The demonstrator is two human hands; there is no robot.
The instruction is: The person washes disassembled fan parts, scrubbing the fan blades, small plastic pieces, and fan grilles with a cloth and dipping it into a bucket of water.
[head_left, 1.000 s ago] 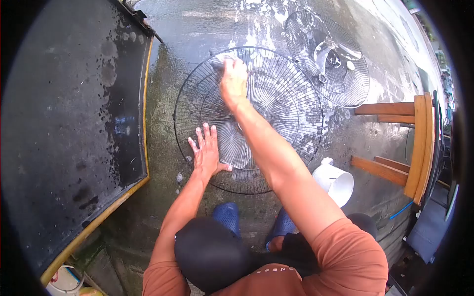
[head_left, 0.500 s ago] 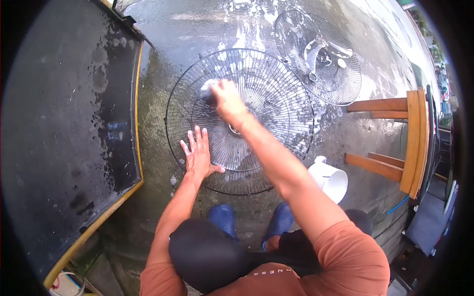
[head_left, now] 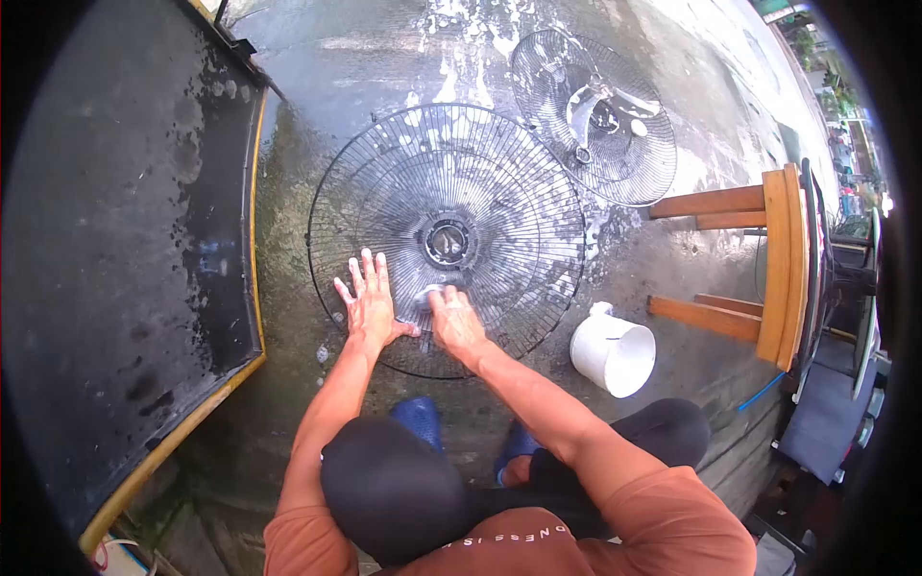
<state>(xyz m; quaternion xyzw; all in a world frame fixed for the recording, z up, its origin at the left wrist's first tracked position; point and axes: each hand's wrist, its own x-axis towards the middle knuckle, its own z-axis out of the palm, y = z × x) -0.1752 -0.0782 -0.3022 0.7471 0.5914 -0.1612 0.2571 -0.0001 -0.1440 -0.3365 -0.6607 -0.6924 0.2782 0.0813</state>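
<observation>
Lg wire grille [head_left: 465, 246] lies on wet floor [head_left: 615, 254], nr floor's L edge alongside dark panel [head_left: 115, 240]. L hand [head_left: 368, 313] rests on grille's near-L part, fingers spread open, thumb out to side. R hand [head_left: 457, 324] is on same grille, btw centre ring & near rim, fingers closed on pale pad [head_left: 428, 296], partly hidden. 2nd grille [head_left: 642, 168] w/ fan blade [head_left: 580, 120] on it sits by lg one's far-R rim; can't tell if touching. White pail [head_left: 588, 352] nr its near-R rim.

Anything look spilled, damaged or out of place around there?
White foamy-looking streaks mark the wet grey concrete floor beyond the large round black wire grille, standing out as possibly spilled suds. Nothing looks plainly broken or askew.
</observation>
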